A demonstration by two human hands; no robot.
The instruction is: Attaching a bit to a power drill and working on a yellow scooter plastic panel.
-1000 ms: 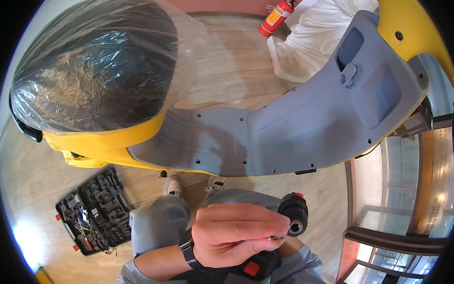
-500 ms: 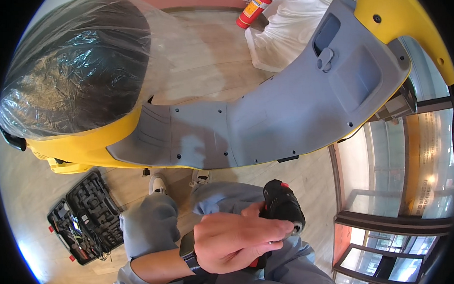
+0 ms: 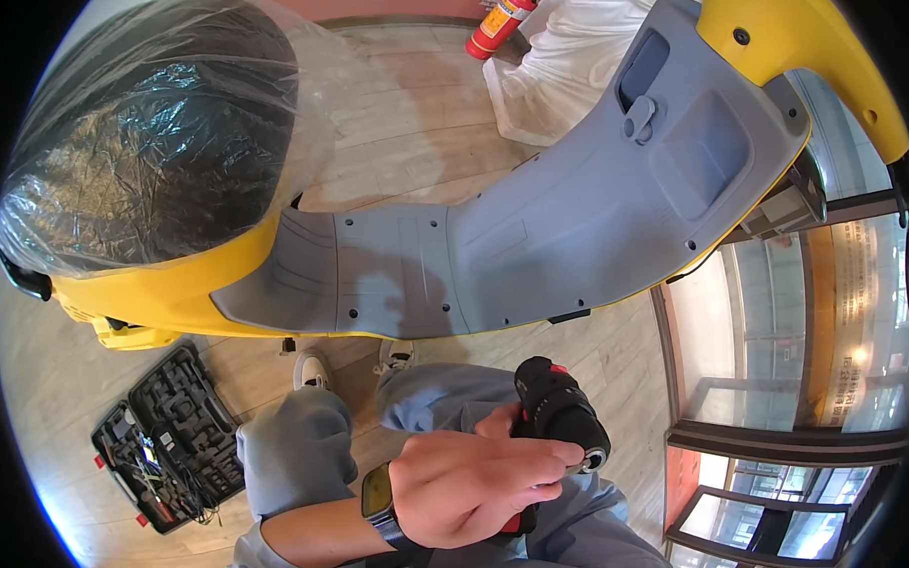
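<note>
My left hand (image 3: 462, 484), with a watch on its wrist, is closed in a pinch at the chuck end of a black-and-red cordless drill (image 3: 554, 406). The small piece between those fingertips is mostly hidden. Behind it, my right hand (image 3: 501, 419) grips the drill, only some fingers showing. The drill sits low over my lap, its chuck pointing toward me. Beyond my knees stands a yellow scooter with a grey footboard (image 3: 394, 276) and a plastic-wrapped seat (image 3: 144, 145).
An open black tool case (image 3: 184, 414) lies on the floor (image 3: 627, 358) at lower left. A red fire extinguisher (image 3: 500, 22) and white draped plastic (image 3: 577, 59) stand beyond the scooter. Dark-framed glass (image 3: 780, 433) runs along the right.
The view has shifted, so the scooter sits farther up and left. The drill has tilted, showing more of its body, and my left fingertips have moved down with its chuck.
</note>
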